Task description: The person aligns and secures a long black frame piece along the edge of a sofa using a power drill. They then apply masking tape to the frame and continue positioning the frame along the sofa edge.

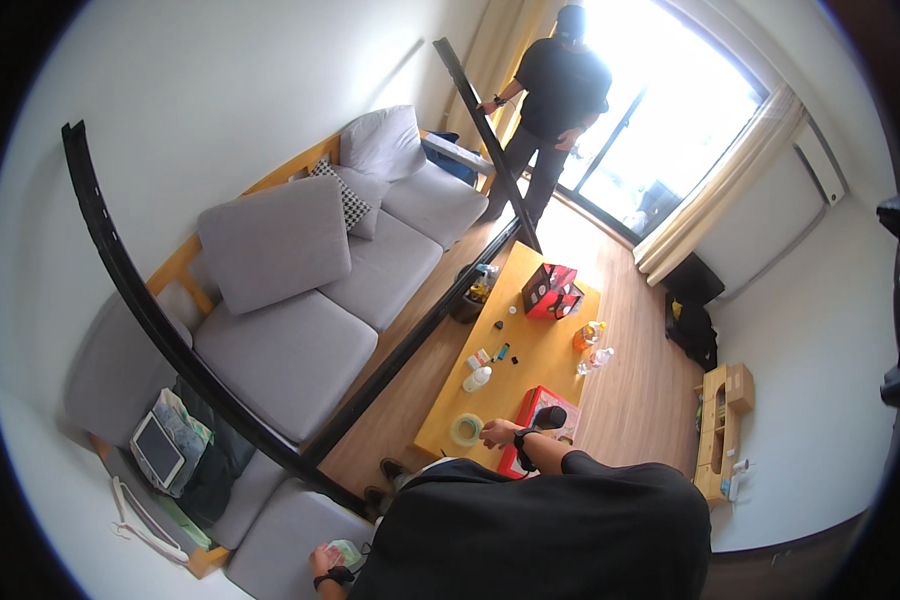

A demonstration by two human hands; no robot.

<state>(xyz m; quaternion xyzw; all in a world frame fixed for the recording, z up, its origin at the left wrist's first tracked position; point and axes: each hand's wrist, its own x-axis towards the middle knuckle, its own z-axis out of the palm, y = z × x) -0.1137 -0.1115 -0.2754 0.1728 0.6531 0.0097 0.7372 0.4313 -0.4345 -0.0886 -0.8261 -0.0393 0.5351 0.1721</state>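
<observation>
At the lower left, above a grey seat cushion, my left hand point(326, 560) is closed around a small translucent packet point(345, 553) with green and pink on it. My right hand point(500, 432) is over the near end of the wooden coffee table point(438, 415). Its curled fingers meet the rim of a pale roll of tape point(465, 430). Beside that wrist lies a red flat box point(536, 400) with a black cylindrical thing point(550, 417) on top. A black frame point(370, 390) of long rails joined by a crossbar spans the space between sofa and table.
Another person point(560, 90) by the window grips the frame's far rail. A grey sofa point(270, 350) lines the left wall. On the table stand a white bottle point(477, 379), a red bag point(552, 292), an orange drink bottle point(588, 336) and a clear bottle point(596, 361). A bin point(467, 300) stands beside it.
</observation>
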